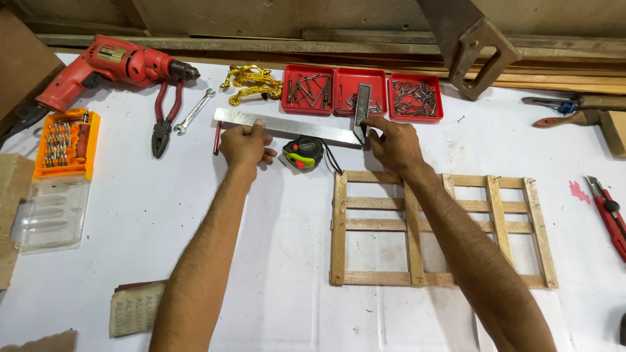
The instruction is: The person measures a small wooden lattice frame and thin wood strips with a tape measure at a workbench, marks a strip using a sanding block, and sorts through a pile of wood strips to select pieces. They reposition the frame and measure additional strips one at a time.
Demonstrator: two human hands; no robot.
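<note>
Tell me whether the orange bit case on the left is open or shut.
Open. The orange bit case shows its bits uncovered, and its clear lid lies flat, swung out below it on the table.

Orange bit-set case [65, 143] lies open at far left of the white bench, its rows of bits showing, with the clear plastic lid [45, 212] flat just below it. Folded sheet of sandpaper [134, 306], tan backing with grey print, lies at the lower left. No screens or signs seen.
</note>
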